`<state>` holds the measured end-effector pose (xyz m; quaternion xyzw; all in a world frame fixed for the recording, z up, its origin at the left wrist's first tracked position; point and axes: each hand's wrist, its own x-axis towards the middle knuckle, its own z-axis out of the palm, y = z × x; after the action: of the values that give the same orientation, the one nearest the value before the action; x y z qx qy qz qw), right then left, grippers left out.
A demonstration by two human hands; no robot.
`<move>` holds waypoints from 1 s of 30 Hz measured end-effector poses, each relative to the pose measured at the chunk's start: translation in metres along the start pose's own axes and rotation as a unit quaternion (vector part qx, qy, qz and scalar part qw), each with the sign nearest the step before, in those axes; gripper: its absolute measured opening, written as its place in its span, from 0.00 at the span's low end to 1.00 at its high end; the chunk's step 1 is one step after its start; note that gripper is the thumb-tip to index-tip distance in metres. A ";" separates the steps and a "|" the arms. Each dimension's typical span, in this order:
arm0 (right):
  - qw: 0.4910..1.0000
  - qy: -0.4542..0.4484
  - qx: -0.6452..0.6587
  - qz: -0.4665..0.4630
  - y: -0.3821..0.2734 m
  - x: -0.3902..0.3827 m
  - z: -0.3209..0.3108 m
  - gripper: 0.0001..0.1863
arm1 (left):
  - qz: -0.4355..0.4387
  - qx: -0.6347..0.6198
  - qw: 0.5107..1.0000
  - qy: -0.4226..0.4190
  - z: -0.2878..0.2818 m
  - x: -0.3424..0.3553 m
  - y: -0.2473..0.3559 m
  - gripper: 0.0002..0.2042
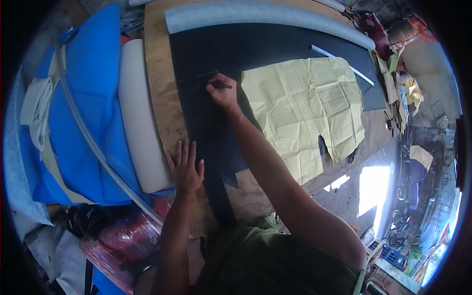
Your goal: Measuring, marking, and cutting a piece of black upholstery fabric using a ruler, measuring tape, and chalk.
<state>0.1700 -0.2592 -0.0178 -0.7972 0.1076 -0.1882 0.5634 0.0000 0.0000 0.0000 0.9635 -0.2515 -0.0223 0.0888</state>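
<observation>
Saw a wooden bench [158, 64], tan and worn, with bare wood along the left side and at the near end. Found a black sheet [231, 49] spread flat across it, smooth and dull, straight along the left edge. Made out a yellow sheet [295, 103], pale and thin, lying over the right part of the black sheet, creased in a loose grid, marked with fine dark lines and a drawn rectangle, rounded at the far right corner and notched at the near edge. Noticed a pale grey roll [265, 15] lying along the far edge of the black sheet.

Saw the right arm [275, 162] stretched forward and leftward from the lower right, passing over the yellow sheet's left edge. Saw the left hand [186, 169] back upward at the black sheet's left edge, mostly over bare wood, fingers nearly straight and slightly spread, thumb held out rightward, with nothing visible in its hold. Could not tell how firmly pressed. Saw the right hand [224, 93] low over the black sheet, fingers curled and pinched around a dark pen [226, 86], back end pointing right, tip hidden. Made out a faint pale line [199, 76] just beyond, running leftward.
</observation>
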 end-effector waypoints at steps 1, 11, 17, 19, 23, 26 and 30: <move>1.000 -0.007 0.003 0.006 -0.002 0.001 0.000 0.08 | 0.001 0.000 1.000 0.002 0.001 0.000 0.000 0.34; 0.999 0.025 0.022 0.004 -0.010 -0.001 0.003 0.07 | 0.012 -0.005 1.000 0.011 -0.007 0.001 0.000 0.33; 1.000 0.004 -0.003 0.001 -0.014 -0.010 -0.004 0.06 | 0.009 -0.011 1.000 0.002 -0.007 0.000 0.001 0.34; 1.000 -0.019 -0.015 0.003 -0.016 -0.012 -0.005 0.06 | 0.008 -0.008 1.000 0.003 -0.006 -0.001 0.000 0.34; 0.999 -0.043 -0.010 0.027 -0.017 -0.012 -0.007 0.06 | 0.007 -0.007 1.000 -0.004 -0.007 0.001 0.000 0.34; 0.999 -0.038 -0.008 0.025 -0.016 -0.009 -0.006 0.05 | 0.009 -0.007 1.000 0.001 -0.007 0.000 0.000 0.34; 1.000 -0.003 -0.010 0.002 -0.015 -0.008 -0.005 0.05 | 0.014 -0.010 1.000 0.016 -0.006 -0.003 0.000 0.34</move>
<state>0.1606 -0.2551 -0.0038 -0.8031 0.1089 -0.1836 0.5563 -0.0019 0.0025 0.0056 0.9592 -0.2633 -0.0078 0.1025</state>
